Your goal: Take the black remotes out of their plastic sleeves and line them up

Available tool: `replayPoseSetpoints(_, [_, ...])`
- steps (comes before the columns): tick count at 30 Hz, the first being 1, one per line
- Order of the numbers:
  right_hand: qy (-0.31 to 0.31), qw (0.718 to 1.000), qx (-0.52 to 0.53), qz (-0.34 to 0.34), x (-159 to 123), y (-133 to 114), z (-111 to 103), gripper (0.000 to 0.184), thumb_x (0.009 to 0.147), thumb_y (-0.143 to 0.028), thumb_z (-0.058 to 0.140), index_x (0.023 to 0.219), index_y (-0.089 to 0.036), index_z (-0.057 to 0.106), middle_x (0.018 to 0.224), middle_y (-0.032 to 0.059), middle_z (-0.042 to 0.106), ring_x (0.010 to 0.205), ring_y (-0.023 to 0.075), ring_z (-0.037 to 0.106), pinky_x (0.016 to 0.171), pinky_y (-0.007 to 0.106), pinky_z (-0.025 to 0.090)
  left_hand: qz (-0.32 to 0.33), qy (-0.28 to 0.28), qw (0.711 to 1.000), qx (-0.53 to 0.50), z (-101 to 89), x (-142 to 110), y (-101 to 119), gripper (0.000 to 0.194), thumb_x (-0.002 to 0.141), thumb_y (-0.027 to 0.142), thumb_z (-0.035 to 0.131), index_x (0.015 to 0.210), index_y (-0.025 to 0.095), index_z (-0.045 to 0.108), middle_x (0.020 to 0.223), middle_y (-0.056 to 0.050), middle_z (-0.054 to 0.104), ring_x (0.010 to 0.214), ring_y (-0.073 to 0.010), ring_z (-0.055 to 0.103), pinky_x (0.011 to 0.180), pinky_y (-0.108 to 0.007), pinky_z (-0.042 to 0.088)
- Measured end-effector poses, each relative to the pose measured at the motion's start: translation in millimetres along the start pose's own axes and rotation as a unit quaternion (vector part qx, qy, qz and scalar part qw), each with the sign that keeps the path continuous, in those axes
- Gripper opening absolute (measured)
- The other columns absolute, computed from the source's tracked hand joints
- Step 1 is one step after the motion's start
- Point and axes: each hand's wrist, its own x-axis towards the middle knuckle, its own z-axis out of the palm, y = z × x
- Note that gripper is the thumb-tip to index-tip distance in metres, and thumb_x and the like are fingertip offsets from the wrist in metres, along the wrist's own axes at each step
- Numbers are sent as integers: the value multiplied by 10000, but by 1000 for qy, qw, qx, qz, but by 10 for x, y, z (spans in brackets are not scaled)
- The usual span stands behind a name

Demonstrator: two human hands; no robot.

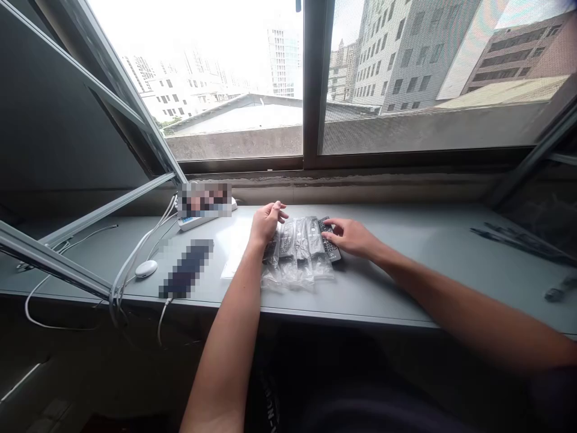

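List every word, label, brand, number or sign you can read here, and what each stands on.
None reads with certainty.
Lettering on the dark clothing: sideways, dim, partly lost; unreadable as a whole.
Marks on the rightmost remote: too small.
Marks on the plastic-wrapped remotes: too small, under shiny plastic.
Dark object at left: pixelated, nothing legible.
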Motion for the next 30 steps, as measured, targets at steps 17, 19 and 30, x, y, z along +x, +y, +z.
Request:
replayPoseSetpoints(17, [-60, 961, 3, -270, -99, -125, -28, 446, 954, -602, 808, 1250, -269, 819, 1109, 131, 735, 1080, 348, 611, 946, 464, 514, -29, 83, 995, 48, -70, 4, 4, 210, 991, 375, 674, 949, 218, 807, 905, -76, 825, 807, -216, 737, 801, -328, 547])
replayPoseSetpoints(19, [-86, 951, 19, -298, -110, -142, -33, 450, 920, -577, 854, 1268, -294, 817, 1140, 129, 727, 1082, 347, 603, 946, 468, 511, -31, 79, 995, 46, -70, -1, 14, 215, 996, 377, 669, 949, 217, 805, 904, -77, 825, 789, -213, 737, 794, -329, 550])
replayPoseSetpoints(30, [-117, 945, 51, -302, -128, -208, -5, 150, 996, -355, 741, 873, -269, 746, 913, 84, 735, 910, 288, 610, 858, 430, 484, -38, 72, 995, 52, -72, -14, 43, 247, 1015, 377, 631, 964, 210, 806, 917, -88, 831, 776, -208, 740, 728, -313, 544])
